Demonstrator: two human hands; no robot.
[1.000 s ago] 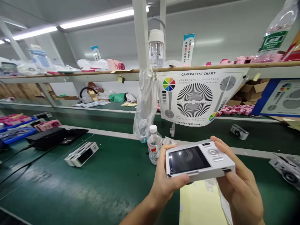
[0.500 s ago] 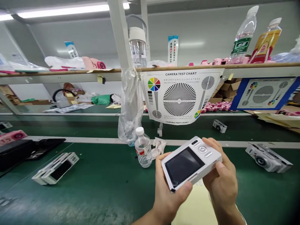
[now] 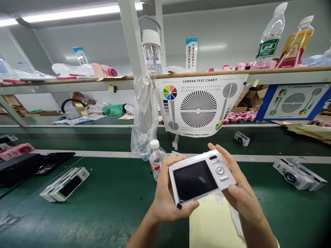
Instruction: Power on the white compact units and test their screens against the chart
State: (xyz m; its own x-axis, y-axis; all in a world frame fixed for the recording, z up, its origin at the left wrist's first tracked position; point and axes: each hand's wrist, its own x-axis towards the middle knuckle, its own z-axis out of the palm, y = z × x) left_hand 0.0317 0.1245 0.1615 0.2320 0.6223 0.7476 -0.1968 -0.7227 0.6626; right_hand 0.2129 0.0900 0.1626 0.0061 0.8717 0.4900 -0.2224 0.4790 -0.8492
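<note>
The left hand (image 3: 165, 196) grasps one side of a white compact digital camera (image 3: 195, 181); the right hand (image 3: 240, 196) grasps the other, fingers curled over the top edge; the camera's dark screen faces up toward the wearer, and it is held just below and in front of a camera test chart (image 3: 198, 103). Under the hands lies one sheet of pale yellow paper (image 3: 213, 224) on a green-matted surface (image 3: 111, 210); left of the chart, one water bottle (image 3: 156, 160) stands behind the left hand, and one clear plastic bag (image 3: 144, 117) hangs beside the chart. Compared with the previous view, the camera now sits lower and less tilted. Left of the chart lie two white camera bodies (image 3: 64, 184), one pink camera (image 3: 18, 151) and one black case (image 3: 18, 168); right of it lie two small cameras (image 3: 241, 138) (image 3: 297, 174) and a second test chart (image 3: 293, 102) on a blue board; above it, a wooden-edged shelf (image 3: 77, 80) carries two bottles (image 3: 269, 38) (image 3: 294, 43) and one lidded flask (image 3: 152, 51).
</note>
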